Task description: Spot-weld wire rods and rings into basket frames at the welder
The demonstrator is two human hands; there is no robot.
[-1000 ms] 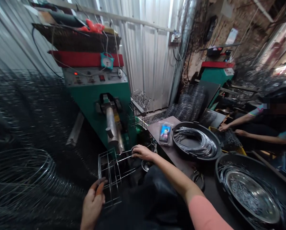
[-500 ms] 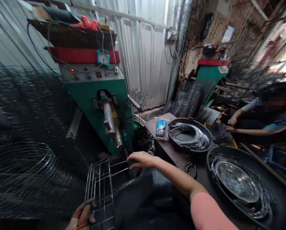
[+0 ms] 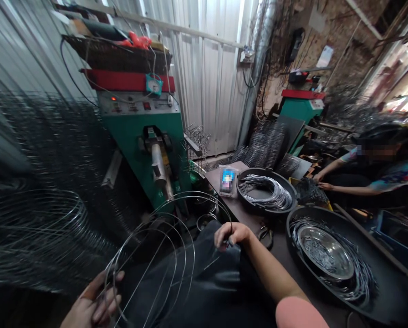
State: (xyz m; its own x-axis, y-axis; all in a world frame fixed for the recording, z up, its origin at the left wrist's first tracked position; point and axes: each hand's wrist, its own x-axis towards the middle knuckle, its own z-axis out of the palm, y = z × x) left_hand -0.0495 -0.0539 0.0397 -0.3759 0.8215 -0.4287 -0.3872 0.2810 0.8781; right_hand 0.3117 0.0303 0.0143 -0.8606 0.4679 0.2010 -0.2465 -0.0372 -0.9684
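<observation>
A round wire rack (image 3: 194, 246) of thin shiny rings and straight cross wires is held tilted over the black apron (image 3: 221, 278) on my lap. At lower left, my left hand (image 3: 101, 296) has its fingers wrapped round the rack's near left edge. My right hand (image 3: 233, 234) is curled at the right end of the large outer ring, its fingers closed on the wire. Beyond the rack stands a green machine (image 3: 122, 132) with a red top, its metal electrode arms (image 3: 159, 164) pointing down towards me.
On the bench at right are a phone (image 3: 227, 180), pliers (image 3: 266, 236), a black tray of wire rings (image 3: 238, 189) and a larger black tray (image 3: 293, 255) holding a steel bowl (image 3: 347, 273). Wire racks (image 3: 50, 218) are stacked at left. A co-worker (image 3: 371, 177) sits at right.
The wire rack has turned, so its round rings now face me. My right hand has moved right and down with its edge; my left hand has shifted left. The view has shifted slightly.
</observation>
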